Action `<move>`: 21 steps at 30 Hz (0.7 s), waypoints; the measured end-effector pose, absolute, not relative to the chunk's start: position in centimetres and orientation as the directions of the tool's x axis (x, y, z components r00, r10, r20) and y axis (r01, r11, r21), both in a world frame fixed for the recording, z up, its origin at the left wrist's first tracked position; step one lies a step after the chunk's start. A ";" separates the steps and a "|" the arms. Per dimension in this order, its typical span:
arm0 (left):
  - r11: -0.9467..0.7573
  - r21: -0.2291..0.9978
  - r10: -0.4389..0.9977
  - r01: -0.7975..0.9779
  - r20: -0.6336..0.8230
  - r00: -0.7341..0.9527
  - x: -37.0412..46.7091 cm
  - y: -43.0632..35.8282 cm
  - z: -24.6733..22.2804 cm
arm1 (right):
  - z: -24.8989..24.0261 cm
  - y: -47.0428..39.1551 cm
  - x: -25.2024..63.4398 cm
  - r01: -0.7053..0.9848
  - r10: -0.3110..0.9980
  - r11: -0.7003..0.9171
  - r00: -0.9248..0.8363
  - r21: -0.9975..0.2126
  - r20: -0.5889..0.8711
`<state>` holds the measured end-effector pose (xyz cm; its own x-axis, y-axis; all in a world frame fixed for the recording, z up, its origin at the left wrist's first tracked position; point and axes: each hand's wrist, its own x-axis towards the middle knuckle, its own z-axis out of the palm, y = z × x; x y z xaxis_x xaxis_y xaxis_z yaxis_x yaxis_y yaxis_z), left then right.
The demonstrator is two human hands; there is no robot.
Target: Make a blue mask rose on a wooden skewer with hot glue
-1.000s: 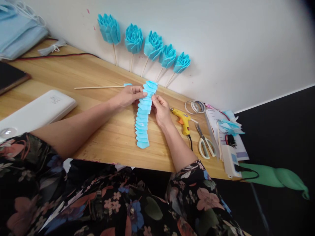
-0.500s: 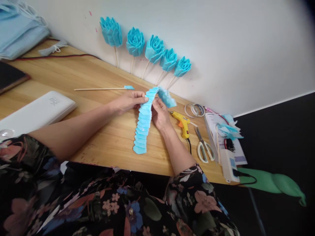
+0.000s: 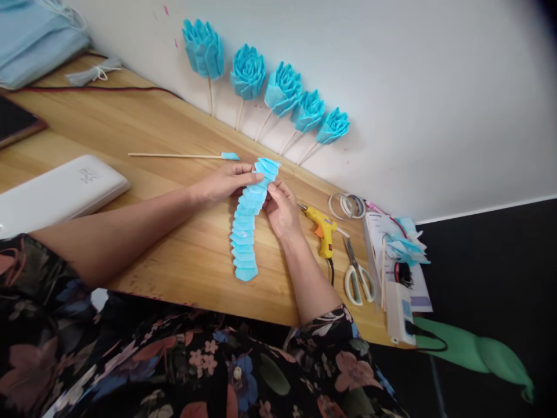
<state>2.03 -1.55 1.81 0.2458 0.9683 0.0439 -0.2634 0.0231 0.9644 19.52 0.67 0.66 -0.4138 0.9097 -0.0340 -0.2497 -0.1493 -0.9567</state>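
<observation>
Between both hands hangs a light-blue pleated fabric strip (image 3: 245,229), its overlapping folds running down toward the table's front edge. My left hand (image 3: 232,183) pinches its left side near the top, thumb on the front face. On the opposite side, my right hand (image 3: 282,209) grips the strip with the thumb against its edge; the other fingers are partly hidden behind. Just behind my left hand lies a thin wooden stick (image 3: 178,155) with a small blue wrap (image 3: 230,156) on its tip. A yellow glue gun (image 3: 321,229) lies to the right of my right hand.
Several blue fabric roses (image 3: 248,72) on sticks lean against the wall. Scissors (image 3: 359,273), tape rolls (image 3: 347,205), papers (image 3: 418,284) and a white power strip (image 3: 400,313) lie at right. A white power bank (image 3: 65,194) and stacked blue masks (image 3: 39,43) are at left.
The strip's far end, which drooped over behind my right hand, no longer hangs there; the top now shows folded pleats facing me. The view has shifted slightly.
</observation>
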 end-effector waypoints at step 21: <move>-0.047 0.974 0.933 -0.220 0.122 0.339 1.5 -1.5 2.7 | 0.6 0.4 19.3 -0.247 0.899 -0.171 -0.435 -0.954 -0.049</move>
